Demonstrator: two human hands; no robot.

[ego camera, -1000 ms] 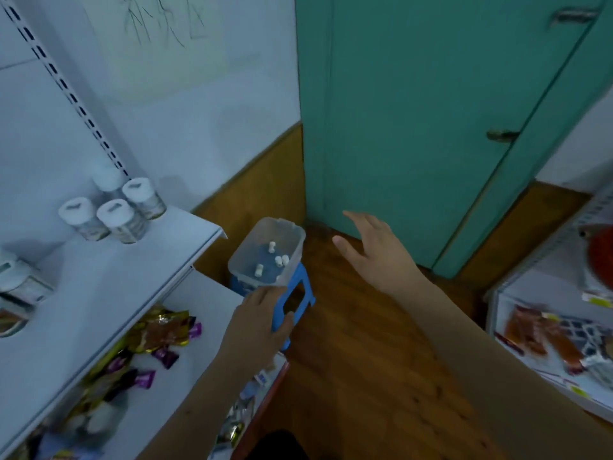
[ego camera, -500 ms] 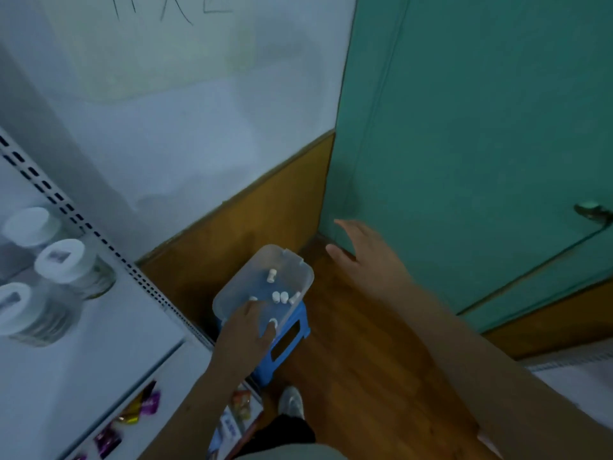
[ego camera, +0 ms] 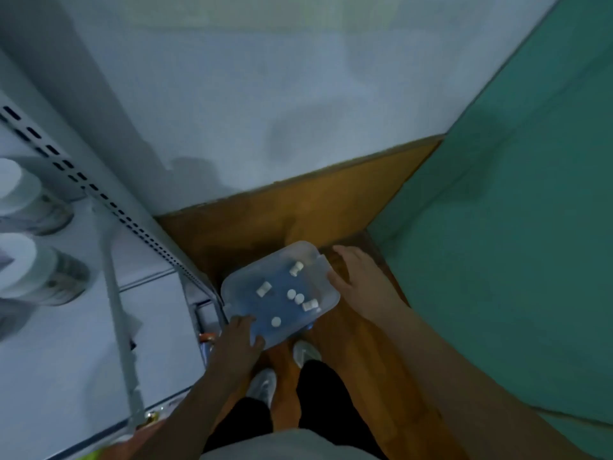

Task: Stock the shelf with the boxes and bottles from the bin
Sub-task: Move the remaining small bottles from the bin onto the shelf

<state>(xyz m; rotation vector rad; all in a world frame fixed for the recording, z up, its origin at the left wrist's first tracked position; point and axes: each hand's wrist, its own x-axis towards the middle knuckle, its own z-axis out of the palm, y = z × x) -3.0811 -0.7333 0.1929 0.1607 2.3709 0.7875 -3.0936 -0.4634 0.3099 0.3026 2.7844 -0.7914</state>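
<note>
The white shelf unit fills the left of your view, and it is partly stocked: two white-capped bottles stand at its far left edge, blurred, with bare shelf surface to the right of them. So some of the job looks done, but the bin is not empty, and I see no boxes anywhere in this view.

The clear plastic bin sits low in the corner between the shelf unit, the wood-panelled wall and the green door, just in front of your shoes. It seems to rest on something blue, though that is mostly hidden beneath it.

Inside the bin lie about six small white bottles, scattered loosely over the bottom, some on their sides and some showing their round ends. They are what remains to go up, as far as I can judge.

Your left hand lies on the near left corner of the bin, fingers curled over the rim; its grip looks closed on the bin edge. Your right hand is at the far right side, fingers spread and released, touching or just beside the rim; I cannot tell which. Neither hand holds a bottle.

You are likely steadying or about to lift the bin before picking the next bottle.
</note>
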